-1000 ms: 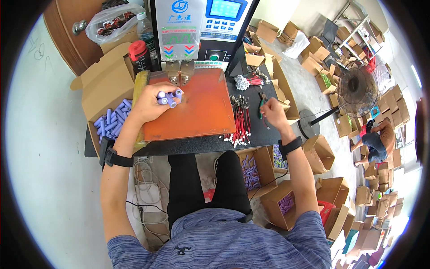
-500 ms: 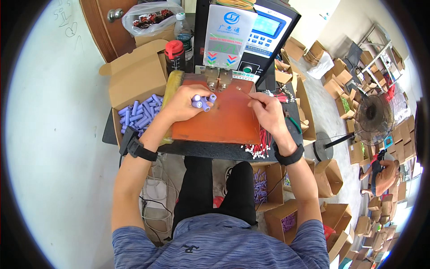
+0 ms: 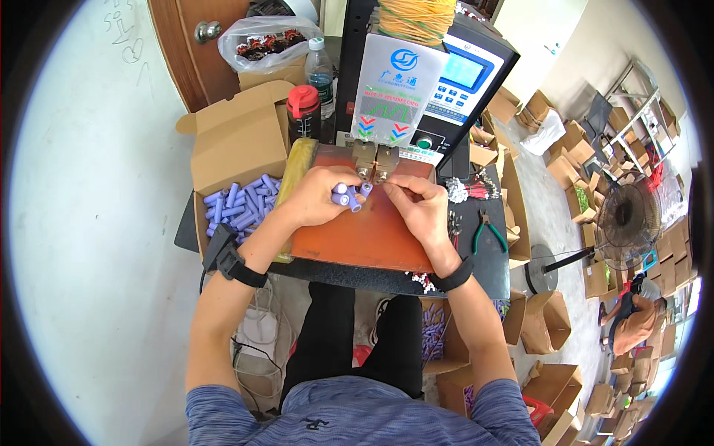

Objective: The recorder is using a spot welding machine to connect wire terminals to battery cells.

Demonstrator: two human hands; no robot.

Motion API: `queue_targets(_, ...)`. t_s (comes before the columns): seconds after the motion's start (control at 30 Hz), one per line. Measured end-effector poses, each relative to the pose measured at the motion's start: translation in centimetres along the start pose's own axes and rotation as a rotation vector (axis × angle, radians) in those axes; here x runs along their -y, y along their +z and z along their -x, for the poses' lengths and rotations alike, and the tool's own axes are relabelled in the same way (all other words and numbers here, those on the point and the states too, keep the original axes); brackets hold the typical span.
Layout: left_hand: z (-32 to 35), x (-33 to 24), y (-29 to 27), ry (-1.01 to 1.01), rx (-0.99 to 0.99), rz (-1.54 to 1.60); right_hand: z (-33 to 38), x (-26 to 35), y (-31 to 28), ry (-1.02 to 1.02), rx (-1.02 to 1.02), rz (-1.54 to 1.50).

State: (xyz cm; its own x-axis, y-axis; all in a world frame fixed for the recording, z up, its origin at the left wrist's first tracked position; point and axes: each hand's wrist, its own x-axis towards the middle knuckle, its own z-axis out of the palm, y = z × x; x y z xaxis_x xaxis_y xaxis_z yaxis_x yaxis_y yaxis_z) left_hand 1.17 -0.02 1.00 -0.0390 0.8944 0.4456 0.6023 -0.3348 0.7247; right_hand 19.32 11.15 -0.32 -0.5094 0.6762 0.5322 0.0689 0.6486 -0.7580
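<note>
Purple cells (image 3: 348,195) clamped in left hand (image 3: 316,197) grip under welder head (image 3: 375,165); right hand (image 3: 420,207) pinches strip; boxful (image 3: 242,204) left.

Showing bright, even daylight across the whole scene, strongest toward the upper right of the frame, washing out the pale floor (image 3: 535,215) there. Glaring white along the wall (image 3: 97,223) at left, nearly losing its texture. Casting only soft, short shadows under the hands and beneath the orange work plate (image 3: 364,238). Bending straight edges hard toward the rim, squeezing the cardboard boxes (image 3: 595,401) at lower right. Fading into a black circular border at all corners. Staying sharp at centre, softening slightly at the edges.
</note>
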Motion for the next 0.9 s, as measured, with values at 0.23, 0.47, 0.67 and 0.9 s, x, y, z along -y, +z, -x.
queue_targets(0.23, -0.3, 0.2, 0.0, -0.037, 0.034, 0.048, -0.3, 0.9, -0.1, -0.141, -0.029, -0.056)
queue_targets(0.47, -0.5, 0.1, 0.2, -0.097, 0.030, 0.129, -0.5, 1.2, -0.4, -0.226, -0.041, -0.008)
queue_targets(0.67, -0.4, 0.1, 0.1, -0.108, 0.058, 0.118, -0.4, 1.3, -0.7, -0.275, -0.007, 0.006)
queue_targets(0.9, -0.3, 0.3, 0.1, -0.026, 0.041, 0.124, -0.5, 1.9, -0.5, -0.309, 0.036, 0.063)
